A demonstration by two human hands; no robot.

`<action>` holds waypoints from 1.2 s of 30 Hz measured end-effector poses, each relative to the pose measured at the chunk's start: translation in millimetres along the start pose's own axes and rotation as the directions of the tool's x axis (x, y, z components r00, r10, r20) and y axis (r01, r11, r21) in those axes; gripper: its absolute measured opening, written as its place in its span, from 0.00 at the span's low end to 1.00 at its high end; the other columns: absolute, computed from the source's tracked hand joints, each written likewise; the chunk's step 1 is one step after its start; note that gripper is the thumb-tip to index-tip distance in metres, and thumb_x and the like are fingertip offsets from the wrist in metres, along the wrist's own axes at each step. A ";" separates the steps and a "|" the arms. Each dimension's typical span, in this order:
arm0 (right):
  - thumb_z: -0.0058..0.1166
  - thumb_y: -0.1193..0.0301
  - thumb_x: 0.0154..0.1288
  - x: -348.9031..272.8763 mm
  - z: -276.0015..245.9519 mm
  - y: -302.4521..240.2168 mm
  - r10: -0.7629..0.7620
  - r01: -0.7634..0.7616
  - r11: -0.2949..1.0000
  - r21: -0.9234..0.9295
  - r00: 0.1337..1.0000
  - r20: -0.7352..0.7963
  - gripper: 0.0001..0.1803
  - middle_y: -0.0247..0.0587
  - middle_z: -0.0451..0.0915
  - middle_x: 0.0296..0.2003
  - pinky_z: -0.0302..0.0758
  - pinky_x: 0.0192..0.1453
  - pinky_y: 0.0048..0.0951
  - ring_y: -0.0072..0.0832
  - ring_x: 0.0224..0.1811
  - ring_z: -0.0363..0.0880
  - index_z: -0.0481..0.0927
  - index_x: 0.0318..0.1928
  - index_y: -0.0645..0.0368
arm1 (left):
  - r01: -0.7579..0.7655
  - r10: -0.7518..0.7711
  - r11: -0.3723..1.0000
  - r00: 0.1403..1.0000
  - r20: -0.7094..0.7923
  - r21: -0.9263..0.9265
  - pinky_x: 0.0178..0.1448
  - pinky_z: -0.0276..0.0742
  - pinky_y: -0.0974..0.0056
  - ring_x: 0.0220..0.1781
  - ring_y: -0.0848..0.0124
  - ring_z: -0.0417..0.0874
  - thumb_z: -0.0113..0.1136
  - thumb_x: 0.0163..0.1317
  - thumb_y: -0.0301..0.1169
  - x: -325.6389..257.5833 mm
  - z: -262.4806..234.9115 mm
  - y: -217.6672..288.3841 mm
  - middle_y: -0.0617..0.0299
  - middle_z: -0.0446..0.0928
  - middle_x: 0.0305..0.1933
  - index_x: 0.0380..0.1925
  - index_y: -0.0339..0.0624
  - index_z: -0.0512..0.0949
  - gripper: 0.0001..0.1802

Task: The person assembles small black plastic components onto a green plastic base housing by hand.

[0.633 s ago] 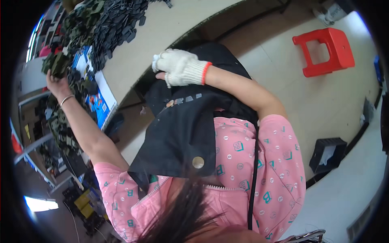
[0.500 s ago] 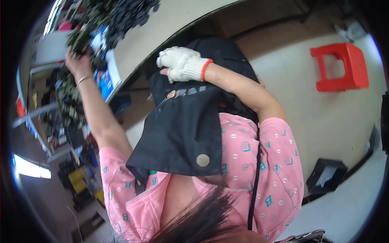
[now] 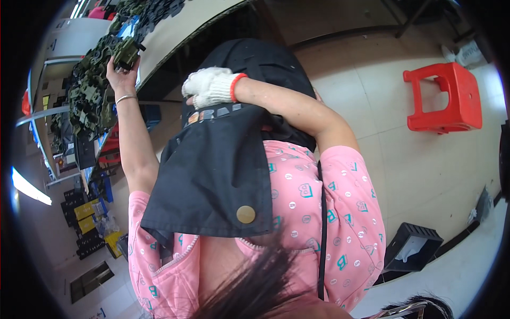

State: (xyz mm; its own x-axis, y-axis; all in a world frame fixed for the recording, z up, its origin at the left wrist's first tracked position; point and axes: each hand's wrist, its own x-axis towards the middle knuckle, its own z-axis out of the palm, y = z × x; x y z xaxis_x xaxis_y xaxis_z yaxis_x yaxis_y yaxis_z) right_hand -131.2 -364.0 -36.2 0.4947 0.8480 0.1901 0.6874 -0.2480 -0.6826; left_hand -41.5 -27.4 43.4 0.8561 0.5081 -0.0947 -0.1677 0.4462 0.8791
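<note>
My bare left hand (image 3: 122,77), with a bracelet at the wrist, reaches to the far left. Its fingers grip an olive-green blocky part (image 3: 126,53) with a dark stub on one side. Right beside that hand lies a heap of similar olive-green parts (image 3: 90,101). My right hand (image 3: 211,86) wears a white knitted glove with a red cuff. It rests on the black apron (image 3: 212,170) over my lap, its fingers curled under, and anything inside them is hidden.
Dark grey parts (image 3: 159,11) lie on the pale table (image 3: 199,24) at the far left. A red plastic stool (image 3: 451,98) stands on the floor at the right. Lower right is a black crate (image 3: 411,247); yellow and black bins (image 3: 85,218) sit lower left.
My left hand has come back from the far end of the heap, and the olive-green part in it now shows clearly. My right hand appears slightly farther left.
</note>
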 end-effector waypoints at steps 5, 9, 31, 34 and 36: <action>0.56 0.55 0.69 5.1 11.3 6.5 -0.042 0.041 0.998 0.054 0.999 0.016 0.20 0.53 0.87 0.47 0.80 0.58 0.48 0.51 0.52 0.85 0.88 0.48 0.56 | -0.002 0.001 1.000 0.999 -0.042 -0.029 0.74 0.71 0.33 0.69 0.42 0.75 0.66 0.64 0.39 -16.1 -5.0 -7.6 0.40 0.74 0.66 0.64 0.27 0.70 0.35; 0.53 0.54 0.74 0.9 10.7 22.1 0.005 -0.005 1.000 0.005 0.998 0.059 0.20 0.47 0.85 0.48 0.77 0.64 0.44 0.46 0.58 0.82 0.86 0.50 0.56 | 0.006 -0.007 0.999 1.000 -0.025 -0.041 0.72 0.75 0.38 0.64 0.46 0.79 0.68 0.64 0.41 -14.9 -7.6 -15.2 0.43 0.78 0.62 0.61 0.29 0.75 0.32; 0.72 0.57 0.61 153.6 -206.0 166.8 0.345 -0.684 0.478 -0.551 0.723 -0.598 0.24 0.48 0.85 0.43 0.81 0.50 0.45 0.48 0.44 0.85 0.83 0.52 0.57 | 0.059 -0.100 0.974 0.978 0.183 0.217 0.69 0.72 0.62 0.63 0.67 0.78 0.62 0.71 0.33 -19.9 32.8 -89.8 0.47 0.75 0.64 0.80 0.30 0.46 0.47; 0.71 0.65 0.57 168.6 -203.3 153.7 0.319 -0.482 0.628 -0.611 0.876 -0.363 0.18 0.50 0.84 0.42 0.79 0.51 0.49 0.51 0.47 0.83 0.86 0.47 0.58 | 0.074 -0.084 0.995 0.982 0.171 0.065 0.71 0.71 0.61 0.65 0.66 0.77 0.62 0.71 0.31 -10.1 25.0 -90.1 0.49 0.74 0.64 0.78 0.29 0.52 0.43; 0.69 0.68 0.56 194.0 -195.1 155.8 0.131 -0.267 0.758 -0.595 0.956 -0.262 0.15 0.49 0.84 0.44 0.78 0.54 0.49 0.51 0.48 0.82 0.86 0.44 0.55 | 0.099 -0.109 0.993 0.976 0.186 0.062 0.72 0.71 0.61 0.68 0.66 0.76 0.62 0.71 0.30 -5.9 28.4 -80.0 0.48 0.73 0.67 0.76 0.30 0.58 0.38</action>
State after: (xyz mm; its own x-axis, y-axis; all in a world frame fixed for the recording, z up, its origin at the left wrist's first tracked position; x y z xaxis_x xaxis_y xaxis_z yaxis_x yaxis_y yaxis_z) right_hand 175.6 -329.5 31.9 0.7023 0.6556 0.2772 0.7055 -0.6929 -0.1487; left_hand -19.2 -87.0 -13.0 0.9452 0.3102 -0.1016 -0.0510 0.4479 0.8926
